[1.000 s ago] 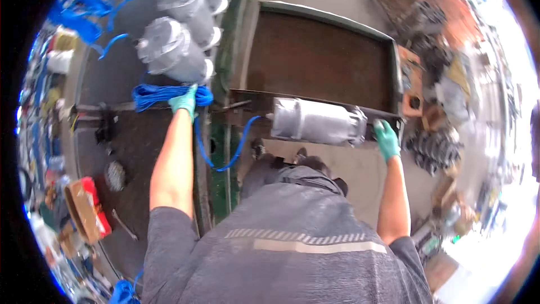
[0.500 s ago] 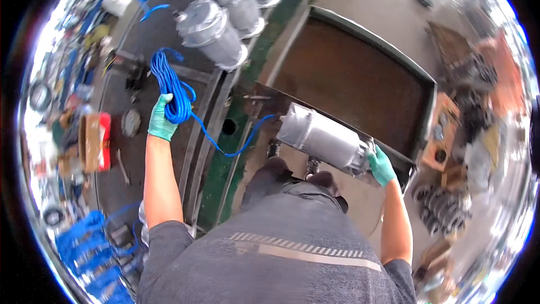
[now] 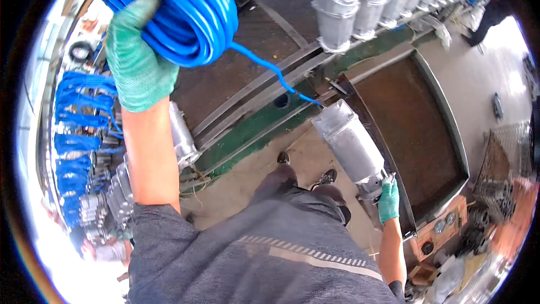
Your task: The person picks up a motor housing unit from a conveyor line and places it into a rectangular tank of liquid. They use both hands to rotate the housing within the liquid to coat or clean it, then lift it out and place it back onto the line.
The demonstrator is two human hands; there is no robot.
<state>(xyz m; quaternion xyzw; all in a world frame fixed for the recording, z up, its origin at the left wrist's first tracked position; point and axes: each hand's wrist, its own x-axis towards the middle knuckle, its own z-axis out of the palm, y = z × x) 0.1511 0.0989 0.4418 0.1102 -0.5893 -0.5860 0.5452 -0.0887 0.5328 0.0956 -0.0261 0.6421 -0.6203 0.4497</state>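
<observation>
Left hand [image 3: 138,59], in a green knit glove, is raised high at the upper left and closed around a thick coil of blue cable [image 3: 169,5]; the fingers wrap the bundle from below. A single strand of the cable runs down and to the right from the coil to the upper end of a grey cylindrical pump motor [image 3: 351,146]. Right hand [image 3: 388,200], also in a green glove, is closed on the lower end of the pump motor, which is tilted, its upper end toward the conveyor and its lower end toward the person. The pump motor hangs just beside the near edge of a rust-brown metal tray [image 3: 416,124]. Beyond it, a row of similar grey motors [image 3: 371,0] stands upright along a dark conveyor [image 3: 270,79] with a green frame. More coils of blue cable [image 3: 76,146] lie at the far left. The person's shoes [image 3: 323,177] stand on the concrete floor [image 3: 247,174].
</observation>
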